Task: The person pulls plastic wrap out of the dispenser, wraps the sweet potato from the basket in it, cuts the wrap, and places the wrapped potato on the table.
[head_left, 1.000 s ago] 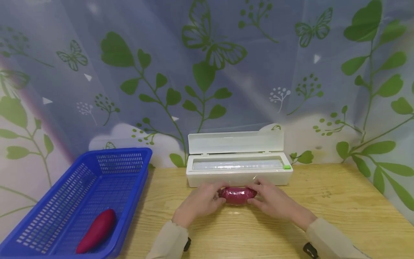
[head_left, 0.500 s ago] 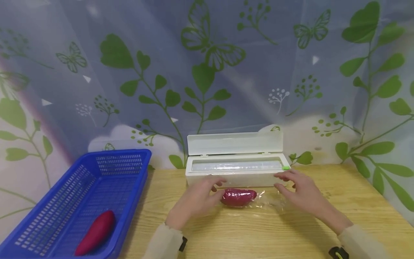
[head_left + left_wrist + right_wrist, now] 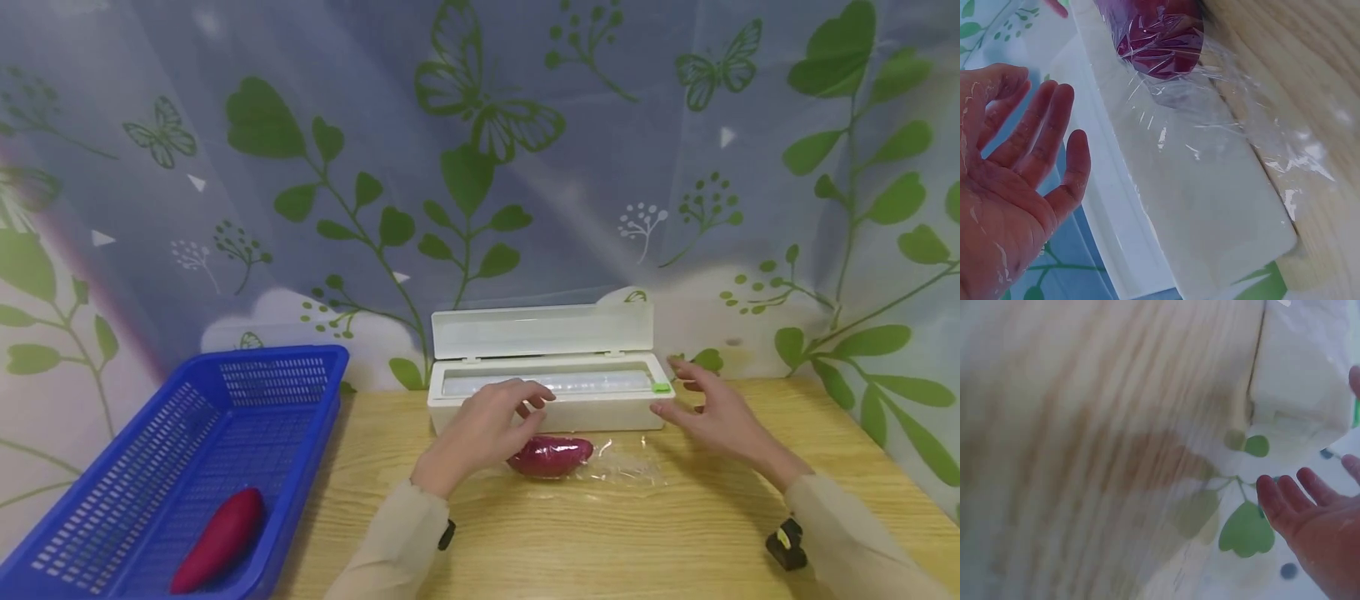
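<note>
A reddish-purple sweet potato [image 3: 555, 457] wrapped in clear cling film lies on the table in front of a white cling film dispenser [image 3: 555, 414]. Loose film [image 3: 622, 467] spreads to its right, and the left wrist view shows crinkled film [image 3: 1197, 131] trailing off the potato's end. My left hand [image 3: 487, 425] hovers over the potato's left end with relaxed fingers, overlapping the dispenser's front in the head view. Beside the dispenser's right end, my right hand [image 3: 716, 417] holds nothing, its fingers spread near the green slider [image 3: 661, 388]. The dispenser's lid [image 3: 543, 331] stands raised, with a film roll [image 3: 592, 383] inside.
On the left stands a blue plastic basket [image 3: 318, 442] with another, unwrapped sweet potato [image 3: 221, 542] in it. A curtain [image 3: 360, 183] printed with leaves and butterflies hangs right behind the wooden table [image 3: 570, 550].
Both hands held the sweet potato's ends a second ago. They have let go: the right moved right to the dispenser's end, the left rose toward its front. The loose film has spread out rightward.
</note>
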`<state>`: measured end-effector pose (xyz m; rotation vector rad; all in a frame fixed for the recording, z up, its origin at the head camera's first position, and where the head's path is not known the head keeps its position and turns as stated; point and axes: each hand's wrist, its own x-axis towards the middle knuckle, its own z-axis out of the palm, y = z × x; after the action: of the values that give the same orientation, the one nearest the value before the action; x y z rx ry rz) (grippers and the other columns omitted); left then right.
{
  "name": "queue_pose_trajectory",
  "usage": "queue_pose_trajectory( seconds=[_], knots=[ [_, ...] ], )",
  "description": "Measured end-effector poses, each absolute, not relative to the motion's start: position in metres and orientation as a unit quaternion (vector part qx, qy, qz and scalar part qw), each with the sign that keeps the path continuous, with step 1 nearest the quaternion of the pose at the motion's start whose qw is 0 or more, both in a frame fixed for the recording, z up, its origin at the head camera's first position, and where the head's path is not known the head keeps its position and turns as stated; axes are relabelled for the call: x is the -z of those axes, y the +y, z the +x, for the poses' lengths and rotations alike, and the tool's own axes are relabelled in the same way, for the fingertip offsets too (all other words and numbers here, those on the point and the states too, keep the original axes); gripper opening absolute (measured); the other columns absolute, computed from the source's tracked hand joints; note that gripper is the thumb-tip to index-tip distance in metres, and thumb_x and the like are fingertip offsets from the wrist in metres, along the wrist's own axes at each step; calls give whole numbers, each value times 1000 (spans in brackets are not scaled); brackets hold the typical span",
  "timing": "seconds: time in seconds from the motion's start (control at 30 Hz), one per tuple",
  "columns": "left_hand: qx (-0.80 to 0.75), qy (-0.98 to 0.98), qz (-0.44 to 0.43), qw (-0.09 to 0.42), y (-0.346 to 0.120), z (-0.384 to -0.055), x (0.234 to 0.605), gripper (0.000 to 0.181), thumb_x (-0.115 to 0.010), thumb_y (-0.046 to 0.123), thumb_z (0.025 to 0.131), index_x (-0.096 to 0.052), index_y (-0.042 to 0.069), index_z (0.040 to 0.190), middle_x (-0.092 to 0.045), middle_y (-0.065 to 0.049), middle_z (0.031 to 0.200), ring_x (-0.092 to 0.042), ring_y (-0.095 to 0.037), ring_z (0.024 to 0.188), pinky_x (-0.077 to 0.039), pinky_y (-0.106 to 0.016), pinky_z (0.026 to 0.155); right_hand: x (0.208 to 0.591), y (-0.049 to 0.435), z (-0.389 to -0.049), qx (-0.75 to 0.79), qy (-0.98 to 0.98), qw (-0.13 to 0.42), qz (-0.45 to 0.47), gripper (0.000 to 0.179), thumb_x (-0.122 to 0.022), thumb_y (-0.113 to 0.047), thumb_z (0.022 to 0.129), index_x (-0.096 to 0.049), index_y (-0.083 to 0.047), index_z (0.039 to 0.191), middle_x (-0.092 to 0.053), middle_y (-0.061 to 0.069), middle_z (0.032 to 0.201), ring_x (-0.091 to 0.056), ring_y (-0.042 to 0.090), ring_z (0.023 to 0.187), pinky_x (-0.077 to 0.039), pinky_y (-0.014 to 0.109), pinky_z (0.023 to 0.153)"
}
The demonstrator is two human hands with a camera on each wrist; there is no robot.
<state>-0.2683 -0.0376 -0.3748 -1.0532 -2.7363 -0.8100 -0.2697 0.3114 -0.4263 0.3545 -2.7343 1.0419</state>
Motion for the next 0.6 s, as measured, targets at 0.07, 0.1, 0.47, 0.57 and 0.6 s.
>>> queue_pose_trajectory(
  seconds=[0.07, 0.1, 0.47, 0.57, 0.6],
  knots=[
    [267, -898, -347, 46, -35, -271, 374, 27, -57, 20, 101, -70, 17, 125, -75, 4, 119, -71, -8, 96, -57, -25, 86, 429, 312, -275, -352, -925, 81, 119, 86, -72, -40, 95, -29, -1, 159, -43, 38, 148, -46, 61, 131, -49, 68, 99],
    [267, -897, -348, 45, -33, -272, 373, 27, -57, 19, 101, -70, 17, 125, -75, 4, 119, -71, -7, 96, -57, -25, 85, 431, 312, -277, -351, -926, 75, 119, 89, -73, -41, 94, -27, -2, 160, -43, 37, 148, -46, 61, 131, -48, 68, 100],
    [245, -891, -379, 52, -8, -282, 369, 26, -57, 20, 102, -71, 18, 124, -75, 6, 114, -70, -3, 95, -55, -18, 80, 439, 316, -287, -377, -915, 55, 133, 89, -77, -31, 93, -26, -8, 162, -53, 33, 141, -56, 53, 126, -52, 60, 101],
    [234, -890, -387, 51, 0, -286, 368, 25, -58, 20, 102, -71, 18, 123, -76, 6, 111, -69, -3, 95, -54, -18, 80, 439, 315, -290, -384, -912, 52, 135, 90, -78, -30, 92, -26, -8, 162, -56, 30, 137, -58, 49, 124, -55, 53, 99],
    [231, -890, -391, 51, 3, -287, 368, 25, -58, 19, 101, -71, 18, 123, -76, 5, 110, -69, -4, 94, -54, -18, 80, 439, 315, -290, -383, -912, 52, 135, 91, -78, -30, 91, -26, -8, 162, -57, 30, 137, -59, 48, 124, -55, 53, 98]
  ],
)
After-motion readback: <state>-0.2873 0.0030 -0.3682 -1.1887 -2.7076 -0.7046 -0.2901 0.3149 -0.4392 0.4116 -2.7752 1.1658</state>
